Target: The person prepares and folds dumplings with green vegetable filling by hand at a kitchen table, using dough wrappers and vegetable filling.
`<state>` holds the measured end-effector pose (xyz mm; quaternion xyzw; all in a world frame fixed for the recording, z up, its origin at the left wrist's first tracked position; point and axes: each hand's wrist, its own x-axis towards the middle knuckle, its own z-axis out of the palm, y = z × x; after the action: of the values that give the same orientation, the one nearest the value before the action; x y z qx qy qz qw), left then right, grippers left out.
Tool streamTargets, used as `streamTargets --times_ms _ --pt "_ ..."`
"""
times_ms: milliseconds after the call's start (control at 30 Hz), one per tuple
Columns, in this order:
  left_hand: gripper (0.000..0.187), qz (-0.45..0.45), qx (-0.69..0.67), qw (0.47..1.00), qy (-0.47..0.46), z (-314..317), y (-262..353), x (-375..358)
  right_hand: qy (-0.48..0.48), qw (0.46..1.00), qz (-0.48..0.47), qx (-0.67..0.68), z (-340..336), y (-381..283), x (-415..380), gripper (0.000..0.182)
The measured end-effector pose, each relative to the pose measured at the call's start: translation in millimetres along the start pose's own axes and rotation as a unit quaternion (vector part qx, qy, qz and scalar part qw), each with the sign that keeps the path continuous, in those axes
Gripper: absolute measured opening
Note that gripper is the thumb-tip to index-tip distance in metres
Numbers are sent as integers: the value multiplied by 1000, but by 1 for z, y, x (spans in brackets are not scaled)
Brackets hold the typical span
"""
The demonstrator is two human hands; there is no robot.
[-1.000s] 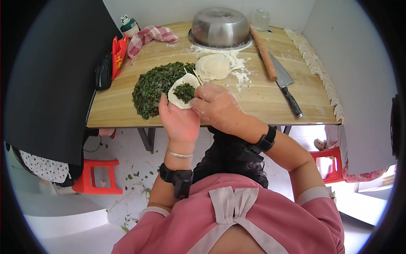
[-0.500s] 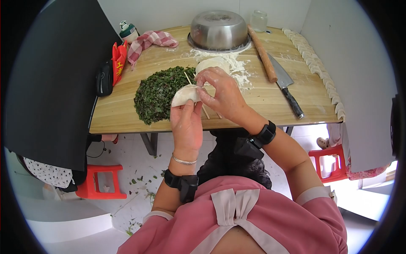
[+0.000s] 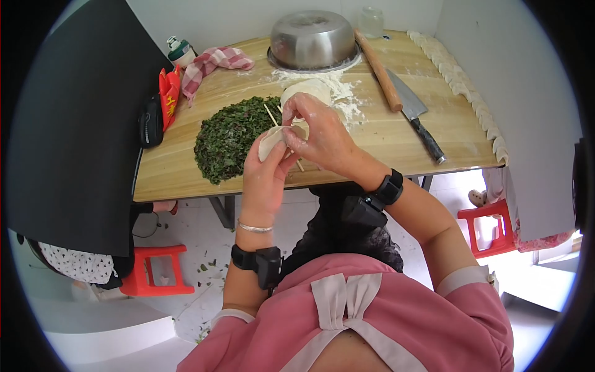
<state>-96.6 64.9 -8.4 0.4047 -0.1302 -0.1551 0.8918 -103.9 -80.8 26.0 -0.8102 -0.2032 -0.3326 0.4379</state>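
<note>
A folded, pale dumpling [image 3: 270, 142] is held up over the table's near edge. My left hand [image 3: 261, 177] supports it from below, thumb laid against its side. The thumb and fingertips of my right hand [image 3: 325, 137] pinch its right-hand edge. Behind my hands, a pair of chopsticks [image 3: 270, 115] lies on the table, partly hidden. Just left of them is a mound of chopped dark greens [image 3: 230, 139]. Beyond my right hand lie round dough wrappers [image 3: 306, 91] on scattered flour [image 3: 348, 102].
An upturned metal basin [image 3: 313, 38] stands at the back. To its right are a rolling pin [image 3: 379, 74], a cleaver [image 3: 409, 99] and a glass jar [image 3: 371, 23]. Folded dumplings [image 3: 462, 84] line the right edge. A checked cloth [image 3: 214, 65] and a red packet [image 3: 168, 93] lie left.
The dumpling has turned and tilted between my hands, and my right fingers have moved along its edge. My left hand has shifted slightly left. The whole view has moved a little.
</note>
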Motion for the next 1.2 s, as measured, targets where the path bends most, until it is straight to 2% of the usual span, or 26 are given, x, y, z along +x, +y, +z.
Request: streamTargets --times_ms 133,300,333,400,467,533,667,733,833,1200 --pt "26 -61 67 996 -17 -15 11 14 -10 1000 -18 -16 -1 3 2 20" --pt "23 -67 89 993 -44 -25 18 26 -31 996 -83 -1 -10 6 2 28" --pt "22 -62 89 993 -48 -26 20 27 -24 996 -81 1 -13 6 1 28" --pt "22 -78 95 991 -45 -28 25 29 -36 998 -9 55 -22 12 -5 32" --pt "22 -89 86 990 -71 -32 28 31 -66 997 17 38 -28 26 -8 33" --pt "22 -93 82 990 -71 -35 28 35 -213 976 33 -21 -31 33 -9 34" --pt "22 -102 52 992 -46 -41 20 39 -207 977 26 31 -18 47 -14 36" --pt "21 -103 52 992 -48 -38 18 38 -197 976 62 71 -15 49 -15 35" --pt "22 -105 48 992 -57 -41 15 38 -185 976 61 98 -12 55 -17 32" --pt "26 -98 0 993 -68 -37 11 37 -205 968 67 125 -17 49 -15 27"
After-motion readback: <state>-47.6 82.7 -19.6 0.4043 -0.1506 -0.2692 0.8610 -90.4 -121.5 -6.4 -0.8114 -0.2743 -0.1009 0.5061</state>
